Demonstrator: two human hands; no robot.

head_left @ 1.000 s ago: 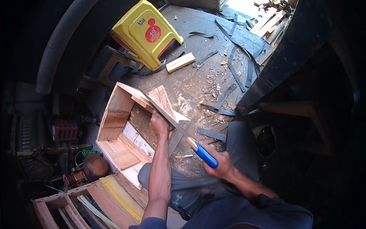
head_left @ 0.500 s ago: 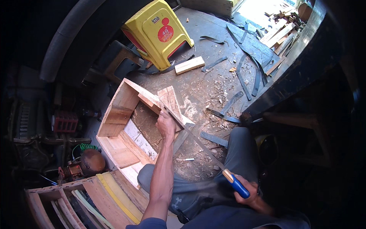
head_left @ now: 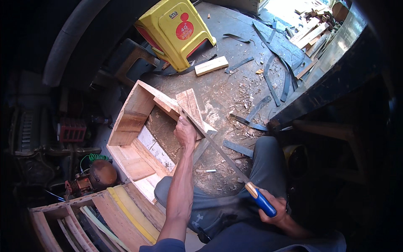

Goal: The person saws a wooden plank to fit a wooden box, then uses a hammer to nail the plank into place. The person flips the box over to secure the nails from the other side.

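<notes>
— What does the board look like from where you sit?

— I see a short, pale board (head_left: 191, 107) with reddish grain, standing tilted on the far right corner of an open wooden box (head_left: 138, 138), left of centre. A long thin saw (head_left: 218, 149) lies across its near edge, its blade running near and right to a blue handle.

— And the fingers?

— My left hand (head_left: 186, 132) presses down on the board's near end, fingers curled together over it. My right hand (head_left: 273, 212), near right above my knee, is wrapped tight around the saw handle, fingers closed.

— Around it?

— Sawdust on the floor (head_left: 235, 90), a yellow stool (head_left: 176, 31) far off.
</notes>
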